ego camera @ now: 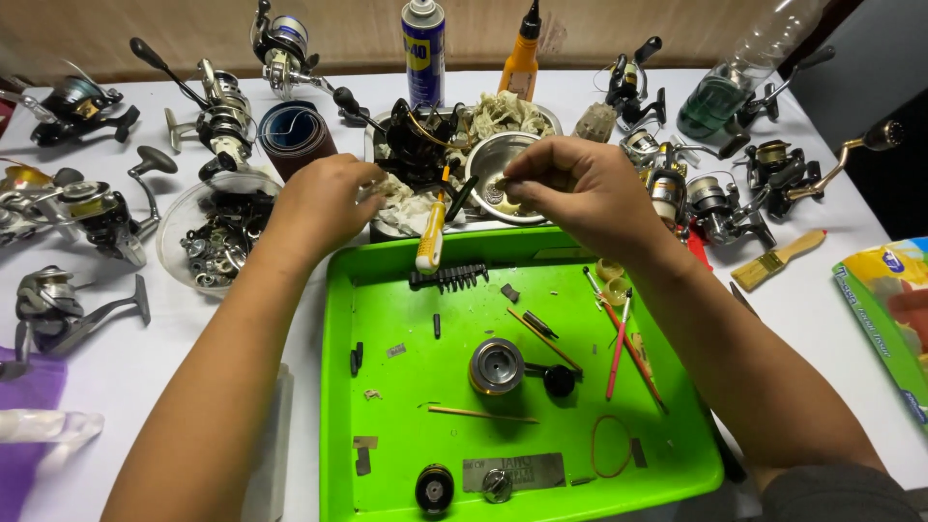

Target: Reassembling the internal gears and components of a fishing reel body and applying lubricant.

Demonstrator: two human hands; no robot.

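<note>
The left hand [324,205] is curling its fingers around a black reel body [418,145] sitting in the metal tray [464,228] of crumpled tissue, while the right hand [580,188] is pinching a small part, too small to identify, over the one steel bowl [495,164] in that tray. The green tray [387,387] on the counter [193,319] is holding one silver spool [497,365], one rubber band [610,447] and scattered small pieces, and the clear bowl [215,232] at left is holding washers and bits
</note>
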